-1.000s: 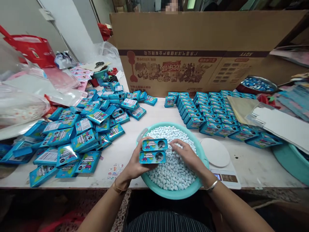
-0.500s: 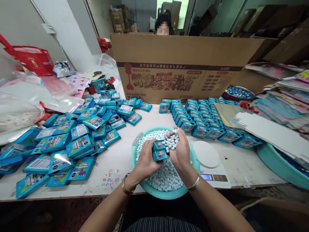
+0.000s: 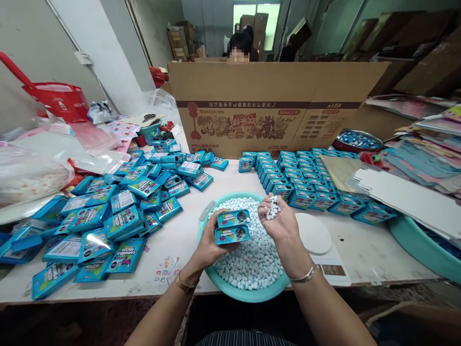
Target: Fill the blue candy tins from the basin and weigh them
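My left hand (image 3: 208,242) grips two small blue candy boxes (image 3: 233,226), stacked one above the other, over a teal basin (image 3: 252,294) full of pale blue-white candies (image 3: 252,262). Each box shows a round hole at its right end. Just right of the boxes, my right hand (image 3: 280,222) is cupped palm up with a small heap of the candies (image 3: 273,207) on its fingers.
A loose pile of blue boxes (image 3: 118,206) covers the table's left. Neat rows of boxes (image 3: 302,178) stand at the right, before a big cardboard carton (image 3: 273,108). A white scale (image 3: 317,238) sits right of the basin. A person sits behind the carton.
My right hand came off the candies in the basin, lifted a handful against the boxes, then drew a little right and turned palm up. The boxes are level and face me again.
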Tool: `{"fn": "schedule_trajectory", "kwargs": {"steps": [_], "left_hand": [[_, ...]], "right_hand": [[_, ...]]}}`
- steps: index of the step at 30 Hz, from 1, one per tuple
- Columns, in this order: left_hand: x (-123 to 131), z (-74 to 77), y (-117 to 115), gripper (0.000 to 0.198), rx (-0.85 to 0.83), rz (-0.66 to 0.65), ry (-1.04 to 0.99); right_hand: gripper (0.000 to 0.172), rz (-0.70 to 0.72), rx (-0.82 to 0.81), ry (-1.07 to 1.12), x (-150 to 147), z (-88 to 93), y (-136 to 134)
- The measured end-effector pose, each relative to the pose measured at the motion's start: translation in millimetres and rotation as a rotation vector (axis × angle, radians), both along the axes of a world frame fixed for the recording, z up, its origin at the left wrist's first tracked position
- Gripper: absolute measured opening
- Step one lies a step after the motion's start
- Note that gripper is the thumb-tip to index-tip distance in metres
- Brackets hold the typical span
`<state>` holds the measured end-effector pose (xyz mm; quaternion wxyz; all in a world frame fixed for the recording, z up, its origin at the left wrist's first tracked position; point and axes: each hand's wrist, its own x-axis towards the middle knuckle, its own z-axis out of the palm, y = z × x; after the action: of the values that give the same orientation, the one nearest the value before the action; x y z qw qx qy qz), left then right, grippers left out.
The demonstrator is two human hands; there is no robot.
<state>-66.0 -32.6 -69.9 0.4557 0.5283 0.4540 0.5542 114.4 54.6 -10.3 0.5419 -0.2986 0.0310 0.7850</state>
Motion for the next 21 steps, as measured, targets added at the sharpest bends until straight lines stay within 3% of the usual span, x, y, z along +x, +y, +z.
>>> {"fn": "schedule_trajectory", "kwargs": {"steps": [4,7,15,18,21], "left_hand": [[-2,-13.1,2,0.095,-0.051,-0.012,-0.232],[-2,-19.0,3,0.097,-0.100,-0.045,-0.273],[3,-9.0,-1,0.097,-0.059,0.003,-0.246],[2,-5.1,-1,0.099,-0.085,0.019,-0.234],[2,2.6,8,0.096,-0.122,0.049,-0.268]], "right_hand": [[0.024,0.019,-0.066,-0.040,8,-15.0,-4],[0.017,-0.012,-0.103,-0.144,11,-26.5,-9],[0.003,0.071,-0.038,-0.344,12,-36.6,-16],[0.013,0.175,0.115,-0.482,17,-46.9,-20],[0.019,0.307,0.494,-0.892,27,-62.0,-28]]}}
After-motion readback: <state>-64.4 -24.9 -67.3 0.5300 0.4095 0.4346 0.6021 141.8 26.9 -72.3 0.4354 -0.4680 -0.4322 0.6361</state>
